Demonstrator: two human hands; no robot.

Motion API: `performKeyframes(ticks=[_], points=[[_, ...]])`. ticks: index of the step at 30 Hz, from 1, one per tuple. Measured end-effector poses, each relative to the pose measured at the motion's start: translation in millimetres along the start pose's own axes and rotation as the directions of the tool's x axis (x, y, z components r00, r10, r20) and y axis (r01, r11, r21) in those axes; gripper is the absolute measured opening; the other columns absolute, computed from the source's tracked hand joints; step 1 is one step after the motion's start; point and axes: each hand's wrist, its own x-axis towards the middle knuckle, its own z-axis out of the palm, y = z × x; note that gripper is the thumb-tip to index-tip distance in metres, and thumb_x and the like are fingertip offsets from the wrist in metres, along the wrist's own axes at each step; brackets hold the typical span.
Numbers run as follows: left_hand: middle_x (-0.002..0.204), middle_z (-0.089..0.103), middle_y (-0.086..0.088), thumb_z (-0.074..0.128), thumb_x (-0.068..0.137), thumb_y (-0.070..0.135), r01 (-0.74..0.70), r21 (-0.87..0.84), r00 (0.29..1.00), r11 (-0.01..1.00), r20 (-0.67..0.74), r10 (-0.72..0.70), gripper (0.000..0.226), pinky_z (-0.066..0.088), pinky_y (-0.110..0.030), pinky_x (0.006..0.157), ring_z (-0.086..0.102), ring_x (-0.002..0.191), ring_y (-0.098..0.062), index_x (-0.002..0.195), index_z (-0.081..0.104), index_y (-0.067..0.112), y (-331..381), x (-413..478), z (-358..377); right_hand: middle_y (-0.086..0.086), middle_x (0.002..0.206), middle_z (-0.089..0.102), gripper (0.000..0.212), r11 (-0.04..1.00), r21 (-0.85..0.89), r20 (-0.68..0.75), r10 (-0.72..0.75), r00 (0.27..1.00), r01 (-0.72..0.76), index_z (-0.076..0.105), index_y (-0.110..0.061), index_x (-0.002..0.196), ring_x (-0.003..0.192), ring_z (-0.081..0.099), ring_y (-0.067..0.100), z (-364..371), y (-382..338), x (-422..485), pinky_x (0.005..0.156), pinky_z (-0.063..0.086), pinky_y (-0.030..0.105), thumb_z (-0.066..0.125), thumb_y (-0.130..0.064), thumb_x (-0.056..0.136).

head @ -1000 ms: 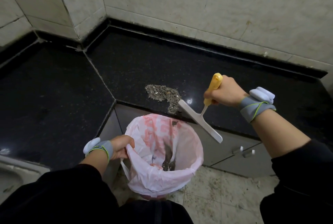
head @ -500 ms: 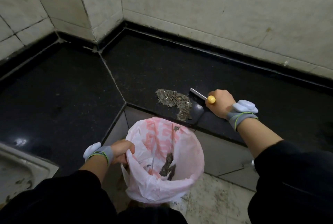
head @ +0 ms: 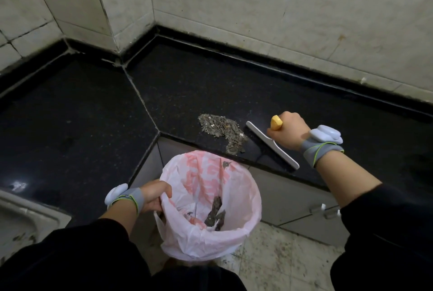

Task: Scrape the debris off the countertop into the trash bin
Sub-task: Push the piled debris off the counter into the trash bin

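The right hand is clenched round the yellow handle of a scraper, whose white blade stands on edge on the black countertop, running from in front of the knuckles back toward the counter's near edge below the wrist. Just to the left of that grip, beside the blade's far end, lies the debris, a grey heap of husk-like bits trailing down to the counter's front lip; whether the blade touches the heap cannot be told. Below and to the left of the scraper grip, under the counter edge, is the trash bin, lined with a pink and white bag. The left hand grasps the bag's rim on the bin's left side, fingers curled over the plastic. Down inside the bin, to the right of this grip, sits a dark clump of scraps. Each wrist wears a grey wristband with a pale device on it. A steel sink shows to the left of the left forearm, and grey cabinet doors and a speckled floor lie beneath the right forearm
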Motion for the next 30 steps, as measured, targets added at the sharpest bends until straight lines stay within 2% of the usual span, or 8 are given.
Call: performKeyframes(ticks=[4, 9, 12, 17, 21, 25, 27, 30], points=[[0.074, 0.053, -0.018, 0.038, 0.081, -0.012, 0.018, 0.005, 1.000, 1.000, -0.018, -0.018, 0.034, 0.053, -0.033, 0.041, 0.058, 0.063, -0.034, 0.110, 0.053, 0.000, -3.0, 5.5, -3.4, 0.014, 0.072, 0.056, 0.024, 0.999, -0.035, 0.054, -0.036, 0.998, 0.038, 0.059, -0.001, 0.069, 0.071, 0.058, 0.037, 1.4, -5.8, -8.5, 0.058, 0.038, 0.029, 0.063, -0.023, 0.079], [0.079, 0.054, -0.020, 0.035, 0.084, -0.012, 0.024, -0.014, 1.000, 1.000, 0.008, -0.024, 0.021, 0.055, -0.033, 0.042, 0.056, 0.067, -0.034, 0.095, 0.051, -0.003, -0.5, -0.2, 2.5, 0.006, 0.057, 0.051, 0.023, 0.995, -0.004, 0.106, -0.094, 0.990, 0.095, 0.058, -0.007, 0.060, 0.063, 0.058, 0.031, -2.4, -3.8, -20.0, 0.052, 0.042, 0.033, 0.066, -0.025, 0.071], [0.077, 0.052, -0.020, 0.036, 0.086, -0.010, 0.023, -0.008, 0.999, 1.000, 0.024, -0.023, 0.016, 0.054, -0.030, 0.040, 0.054, 0.064, -0.032, 0.093, 0.050, -0.003, 2.3, -3.0, 4.4, 0.006, 0.056, 0.055, 0.024, 0.992, 0.048, 0.134, -0.119, 0.984, 0.113, 0.063, -0.005, 0.062, 0.057, 0.054, 0.026, -4.0, -1.2, -27.6, 0.054, 0.048, 0.037, 0.066, -0.028, 0.067], [0.071, 0.054, -0.018, 0.039, 0.087, -0.008, 0.032, 0.008, 0.999, 0.999, 0.007, -0.032, 0.013, 0.053, -0.025, 0.040, 0.059, 0.053, -0.027, 0.089, 0.051, -0.003, 4.7, -3.1, 4.2, 0.003, 0.058, 0.068, 0.030, 0.986, 0.137, 0.186, -0.122, 0.975, 0.097, 0.072, -0.010, 0.061, 0.062, 0.066, 0.019, -9.0, 1.0, -36.9, 0.064, 0.058, 0.038, 0.060, -0.037, 0.061], [0.065, 0.050, -0.013, 0.042, 0.086, -0.006, 0.037, 0.054, 0.999, 0.998, -0.020, -0.036, 0.012, 0.049, -0.018, 0.039, 0.055, 0.041, -0.019, 0.083, 0.052, 0.000, 3.1, -0.7, 2.9, 0.002, 0.058, 0.070, 0.023, 0.981, 0.190, 0.103, -0.051, 0.993, 0.031, 0.073, -0.009, 0.061, 0.062, 0.068, 0.014, -21.4, -4.5, -36.5, 0.064, 0.058, 0.032, 0.064, -0.028, 0.070], [0.062, 0.048, -0.012, 0.042, 0.085, -0.006, 0.027, 0.079, 0.999, 0.997, -0.035, -0.024, 0.012, 0.048, -0.017, 0.038, 0.054, 0.036, -0.016, 0.083, 0.051, 0.003, 3.2, -0.1, 2.9, 0.009, 0.065, 0.065, 0.025, 0.987, 0.159, -0.036, 0.015, 0.999, -0.009, 0.066, -0.006, 0.067, 0.068, 0.064, 0.027, -20.7, -6.1, -15.5, 0.057, 0.049, 0.033, 0.066, -0.031, 0.072], [0.064, 0.047, -0.013, 0.041, 0.085, -0.008, 0.027, 0.064, 0.999, 0.998, -0.032, -0.025, 0.013, 0.049, -0.020, 0.038, 0.054, 0.043, -0.021, 0.087, 0.051, 0.001, 2.4, -1.1, 2.2, 0.010, 0.067, 0.060, 0.027, 0.991, 0.132, -0.058, 0.015, 0.998, -0.007, 0.059, -0.006, 0.066, 0.071, 0.061, 0.032, -13.1, -8.7, -3.9, 0.057, 0.042, 0.031, 0.066, -0.029, 0.077], [0.070, 0.048, -0.016, 0.039, 0.083, -0.011, 0.022, 0.013, 1.000, 1.000, 0.003, -0.022, 0.019, 0.052, -0.027, 0.042, 0.053, 0.058, -0.029, 0.093, 0.052, -0.001, 3.8, -7.0, 0.0, 0.016, 0.079, 0.064, 0.027, 0.998, 0.047, -0.067, -0.035, 0.997, 0.038, 0.062, -0.004, 0.076, 0.080, 0.061, 0.039, 0.7, -15.6, 10.5, 0.064, 0.046, 0.034, 0.060, -0.029, 0.084]])
